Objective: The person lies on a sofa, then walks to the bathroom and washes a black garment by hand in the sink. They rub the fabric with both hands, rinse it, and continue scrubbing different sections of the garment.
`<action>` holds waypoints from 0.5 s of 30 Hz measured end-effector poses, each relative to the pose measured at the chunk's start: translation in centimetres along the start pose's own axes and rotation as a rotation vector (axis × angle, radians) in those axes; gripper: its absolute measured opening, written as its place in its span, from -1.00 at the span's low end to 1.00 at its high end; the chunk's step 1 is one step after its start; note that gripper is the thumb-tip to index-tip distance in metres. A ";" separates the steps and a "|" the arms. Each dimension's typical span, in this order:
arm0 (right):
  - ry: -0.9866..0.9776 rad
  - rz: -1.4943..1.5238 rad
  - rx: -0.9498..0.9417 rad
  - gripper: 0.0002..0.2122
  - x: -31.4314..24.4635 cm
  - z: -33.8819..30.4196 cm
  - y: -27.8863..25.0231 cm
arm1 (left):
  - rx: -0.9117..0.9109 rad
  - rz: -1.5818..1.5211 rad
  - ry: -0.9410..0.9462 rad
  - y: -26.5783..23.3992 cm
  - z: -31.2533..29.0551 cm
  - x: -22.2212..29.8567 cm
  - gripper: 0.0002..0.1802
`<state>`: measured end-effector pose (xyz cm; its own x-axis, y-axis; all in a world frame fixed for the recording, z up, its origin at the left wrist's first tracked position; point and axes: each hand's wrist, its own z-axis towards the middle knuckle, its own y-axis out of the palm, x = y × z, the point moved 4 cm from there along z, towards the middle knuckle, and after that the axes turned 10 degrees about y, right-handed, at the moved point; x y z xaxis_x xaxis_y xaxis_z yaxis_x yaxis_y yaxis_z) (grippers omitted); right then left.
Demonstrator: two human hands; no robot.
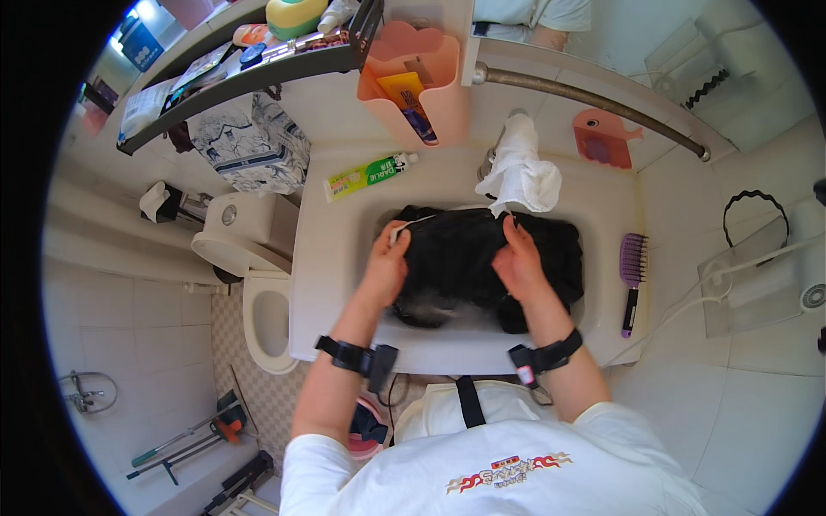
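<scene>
A black garment (456,258) fills most of the white sink (335,335), bunched and wet, with water showing at its near side. My left hand (385,268) pinches the garment's upper left edge, where a pale strip shows. On the far right part of that edge, my right hand (519,260) grips the cloth between thumb and fingers. The edge stretches between both hands. Just beyond my right hand, a white cloth (520,168) hangs over the faucet.
A toothpaste tube (370,176) lies on the sink's far left rim; a purple hairbrush (633,267) rests at the right. A pink holder (413,86) and dark shelf (258,82) are behind. The toilet (268,322) stands left; a pink basin (366,430) sits below.
</scene>
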<state>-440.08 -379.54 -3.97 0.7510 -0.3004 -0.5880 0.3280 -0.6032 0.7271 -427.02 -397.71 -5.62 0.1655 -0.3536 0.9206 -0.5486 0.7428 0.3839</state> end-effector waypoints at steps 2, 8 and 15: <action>0.105 0.114 0.173 -0.65 2.1 1.0 0.3 | 0.050 0.112 0.119 3.1 -1.4 -0.8 -0.83; 0.262 -0.062 0.189 -0.59 8.8 4.8 -6.1 | 0.095 0.828 0.533 10.3 -5.4 -2.4 -0.82; 0.379 0.095 0.336 -0.70 12.3 4.4 -8.2 | 0.326 0.704 0.389 7.9 -4.2 -6.9 -0.68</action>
<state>-436.07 -381.53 -18.77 0.9439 -0.1141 -0.3100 0.0928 -0.8091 0.5803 -429.05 -387.03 -8.60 -0.0652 0.3910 0.9181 -0.8266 0.4943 -0.2692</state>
